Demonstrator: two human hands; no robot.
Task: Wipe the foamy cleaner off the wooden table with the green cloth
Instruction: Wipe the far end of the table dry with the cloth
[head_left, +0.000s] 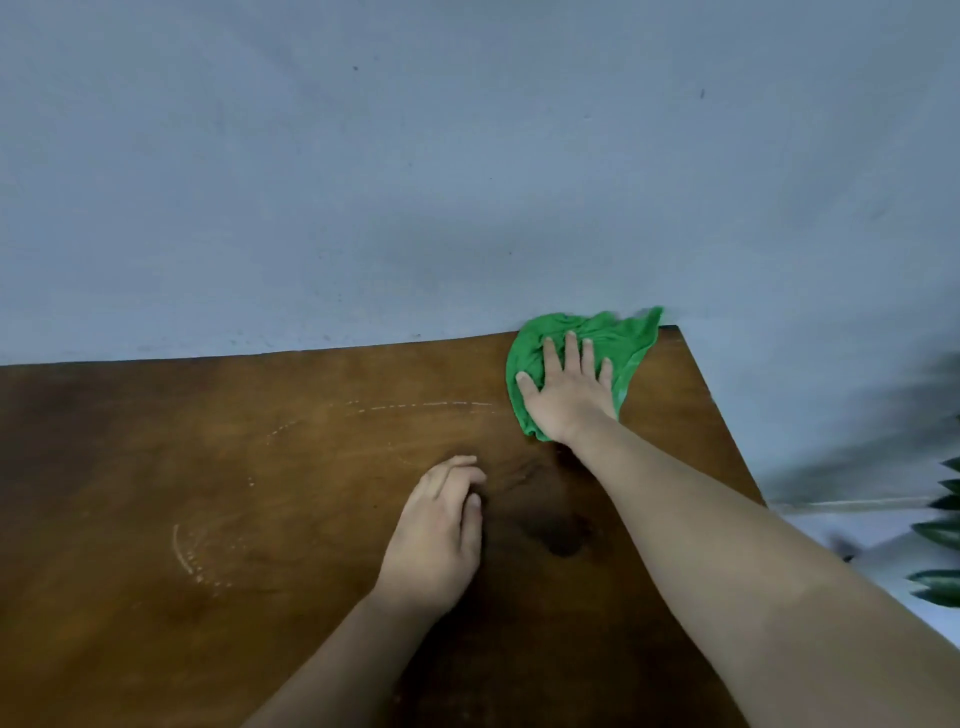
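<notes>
In the head view, the right hand (566, 387) is seen laid flat on the green cloth (631, 340), palm down, with fingers straight and spread; nothing is gripped, the cloth being only pressed under the open palm against the wooden table (130, 467). The cloth is bunched beneath and around the hand, its folds showing beyond the fingertips and at both sides, and one loose corner is lifted past the far edge of the table, against the blue-grey wall (363, 182). This contact is made at the table's far right corner. To the left of the pressing hand, thin dotted white lines of foamy cleaner (441, 404) are drawn across the wood, curving round toward the person into a second short arc (faint and broken, little more than specks). Nearer the person than the cloth, the left hand (441, 530) is rested on the bare wood with its fingers loosely curled and nothing held; it is kept apart from the cloth. Beyond the right forearm, past the table's edge, blurred dark green leaves (940, 535) are glimpsed.
</notes>
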